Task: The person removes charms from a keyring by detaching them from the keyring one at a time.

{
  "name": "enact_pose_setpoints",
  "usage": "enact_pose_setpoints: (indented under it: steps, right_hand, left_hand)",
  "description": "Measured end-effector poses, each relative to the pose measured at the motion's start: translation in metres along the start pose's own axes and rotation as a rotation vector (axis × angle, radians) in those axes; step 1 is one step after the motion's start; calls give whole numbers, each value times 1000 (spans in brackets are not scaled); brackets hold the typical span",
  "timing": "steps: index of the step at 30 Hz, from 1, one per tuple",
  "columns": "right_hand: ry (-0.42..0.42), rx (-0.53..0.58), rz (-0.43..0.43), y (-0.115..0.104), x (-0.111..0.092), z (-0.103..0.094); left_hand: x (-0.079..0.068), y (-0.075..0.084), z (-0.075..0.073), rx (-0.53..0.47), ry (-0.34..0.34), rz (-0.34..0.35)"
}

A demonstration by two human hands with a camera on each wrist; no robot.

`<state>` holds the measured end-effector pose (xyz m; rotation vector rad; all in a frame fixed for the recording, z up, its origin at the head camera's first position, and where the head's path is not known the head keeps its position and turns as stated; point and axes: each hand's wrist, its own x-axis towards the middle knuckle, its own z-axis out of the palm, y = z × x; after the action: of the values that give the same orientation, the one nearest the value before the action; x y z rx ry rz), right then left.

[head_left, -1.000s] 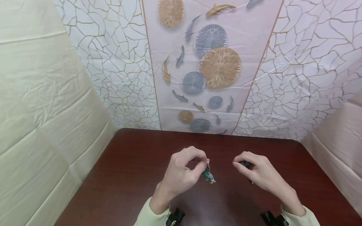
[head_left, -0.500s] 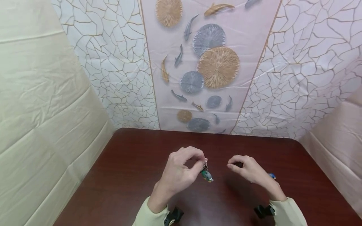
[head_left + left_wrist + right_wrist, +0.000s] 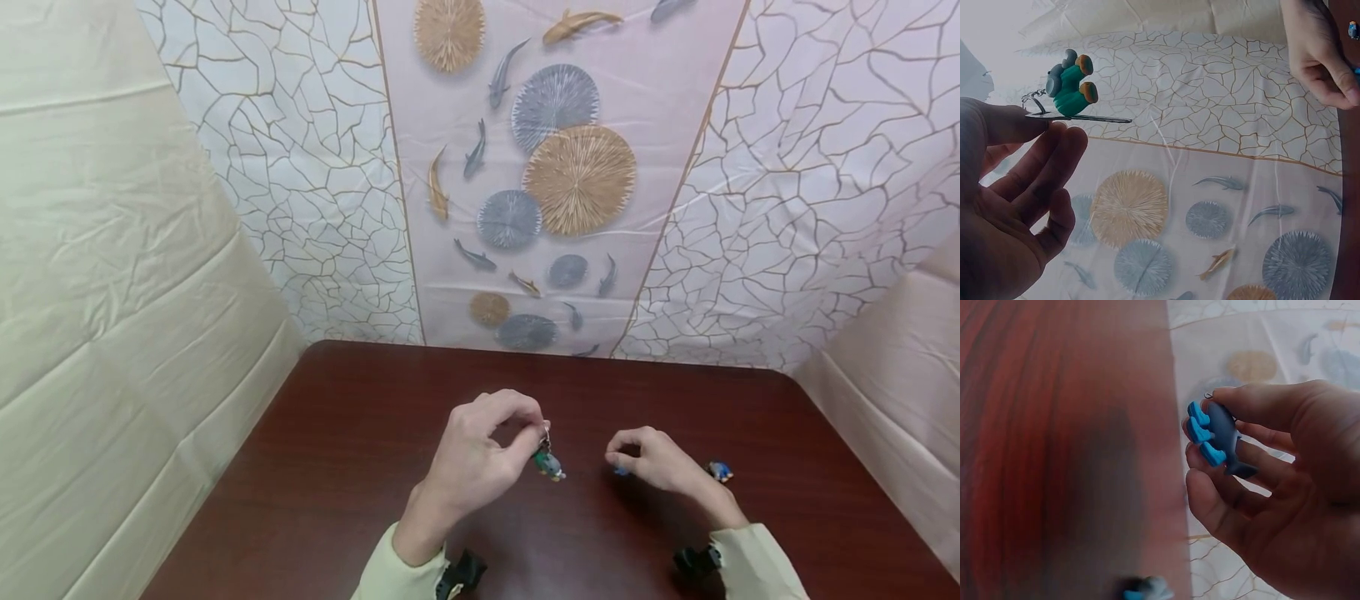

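My left hand (image 3: 480,454) is raised over the table and pinches a keychain between thumb and forefinger. Its small green and grey figure (image 3: 1074,84) has orange feet and a chain, and a thin flat piece (image 3: 1104,119) shows edge-on beside it. To the right, my right hand (image 3: 660,458) holds a small grey shark figurine (image 3: 1224,431) with blue shoes and a wire loop at one end. Thumb and fingers grip it near that loop. In the head view only a bit of blue shows under the fingers. Another small blue figurine (image 3: 720,472) lies on the table beyond my right wrist.
The table (image 3: 360,417) is dark red-brown wood. A patterned cloth (image 3: 570,183) hangs behind its far edge, with pale cloth walls at the left (image 3: 150,292) and right (image 3: 900,358). Each wrist wears a black camera.
My right hand has moved left and lower, and the blue figurine on the table has come into view past its wrist. The left hand stays nearly still with the keychain.
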<state>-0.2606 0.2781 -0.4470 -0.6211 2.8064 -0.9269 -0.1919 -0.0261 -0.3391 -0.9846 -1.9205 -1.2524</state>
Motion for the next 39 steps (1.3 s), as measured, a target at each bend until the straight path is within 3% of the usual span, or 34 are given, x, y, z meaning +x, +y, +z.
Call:
enact_pose_setpoints:
  steps: [13, 23, 31, 39]
  right_hand:
    - [-53, 15, 44, 21, 2, 10]
    - [-6, -22, 60, 27, 4, 10]
    - [59, -125, 59, 19, 2, 5]
    - [103, -130, 28, 0, -2, -12]
  left_hand:
    - [-1, 1, -1, 5, -16, 6]
    - [-1, 2, -2, -13, -24, 9]
    - [-2, 2, -2, -101, -62, -38]
    - [-2, 2, -1, -106, -74, -53]
